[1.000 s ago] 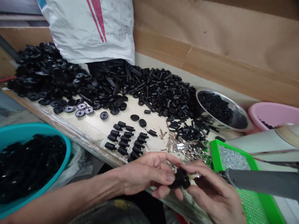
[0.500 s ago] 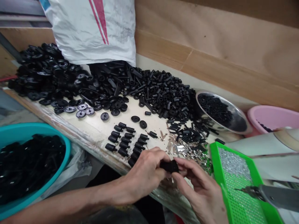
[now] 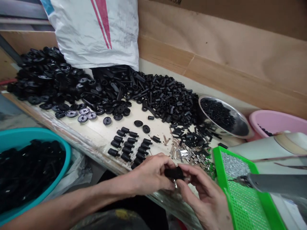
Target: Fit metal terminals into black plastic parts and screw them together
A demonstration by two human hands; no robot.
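Note:
My left hand [image 3: 152,174] pinches a small black plastic part [image 3: 174,172] just above the front edge of the table. On its other side, my right hand [image 3: 205,195] has thumb and fingertips closed about the part's right end, where a bit of shiny metal shows, partly hidden. Rows of black cylindrical pieces with narrow tips [image 3: 127,149] lie on the table beyond my left hand. Past my fingers are scattered flat metal strips [image 3: 183,154] and thin black pins [image 3: 192,135].
A green tray [image 3: 217,163] holds small silvery pieces, with a grey power screwdriver [image 3: 271,183] over it. Behind are a steel bowl [image 3: 242,129], a pink basin [image 3: 278,118] and heaps of black parts [image 3: 168,95]. A teal basin [image 3: 68,153] stands left; a white sack [image 3: 96,35] hangs over the heap.
The view has shifted slightly. Both hands still hold the black part, now turned a little, and my left fingers have moved lower around it. The screwdriver sits further left and higher over the tray.

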